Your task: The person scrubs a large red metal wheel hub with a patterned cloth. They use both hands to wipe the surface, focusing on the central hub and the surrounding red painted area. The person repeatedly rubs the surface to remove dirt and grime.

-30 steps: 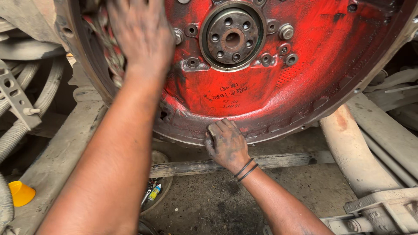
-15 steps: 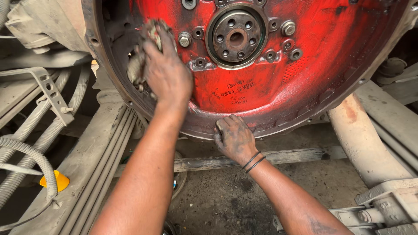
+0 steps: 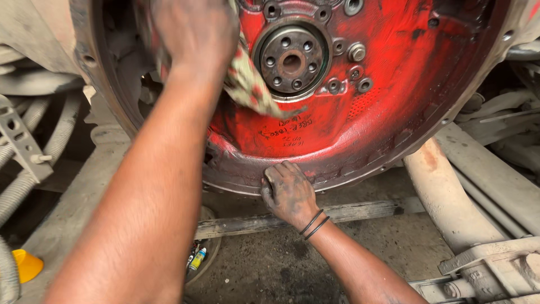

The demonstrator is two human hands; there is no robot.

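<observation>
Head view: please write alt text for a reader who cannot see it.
A person's left hand presses a dirty rag against a large round red housing, beside its central bolted hub. The right hand, black bands on its wrist, grips the housing's grimy lower rim. Below are a dirty floor, a pipe at right and a yellow funnel at left.

The housing (image 3: 394, 112) was cast metal under worn, matt red paint with a bare grimy rim, the hub (image 3: 291, 61) at its centre rusty dull steel, the rag (image 3: 247, 84) beside the hub limp, stained cloth, and the plank (image 3: 337, 217) below the housing rough, weathered wood.
</observation>
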